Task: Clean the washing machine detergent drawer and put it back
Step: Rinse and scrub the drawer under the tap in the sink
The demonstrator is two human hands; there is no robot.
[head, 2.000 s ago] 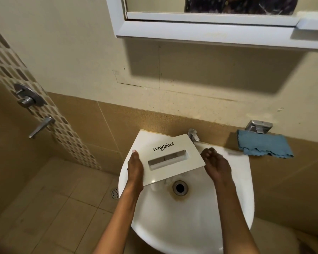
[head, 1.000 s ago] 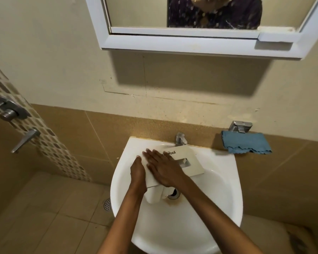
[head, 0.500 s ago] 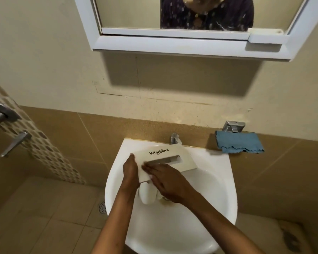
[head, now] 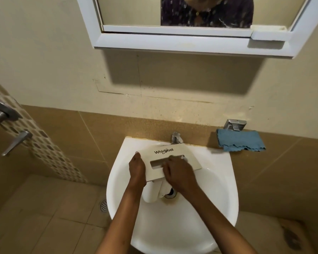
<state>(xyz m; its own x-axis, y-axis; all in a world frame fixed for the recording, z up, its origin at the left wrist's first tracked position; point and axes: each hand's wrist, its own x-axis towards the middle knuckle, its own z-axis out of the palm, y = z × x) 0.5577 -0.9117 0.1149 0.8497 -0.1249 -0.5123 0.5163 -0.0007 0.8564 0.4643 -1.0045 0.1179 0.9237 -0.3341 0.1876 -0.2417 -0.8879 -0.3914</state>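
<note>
The white detergent drawer (head: 165, 153), its front panel marked Whirlpool and facing up, stands in the white sink (head: 218, 189) over the drain. My left hand (head: 137, 168) grips the panel's left edge. My right hand (head: 180, 174) lies flat on the panel over the right part of its handle slot, fingers pointing left. The drawer's body hangs below the panel and is mostly hidden by my hands.
A chrome tap (head: 176, 138) stands behind the sink. A blue cloth (head: 240, 141) hangs on a metal holder (head: 235, 124) to the right. A mirror cabinet (head: 191, 24) juts out above. Shower fittings (head: 6, 125) are on the left wall.
My right hand left the sink's right rim and came onto the drawer's front panel, sliding across it from left toward the slot. The left hand kept its grip. The camera tilted up.
</note>
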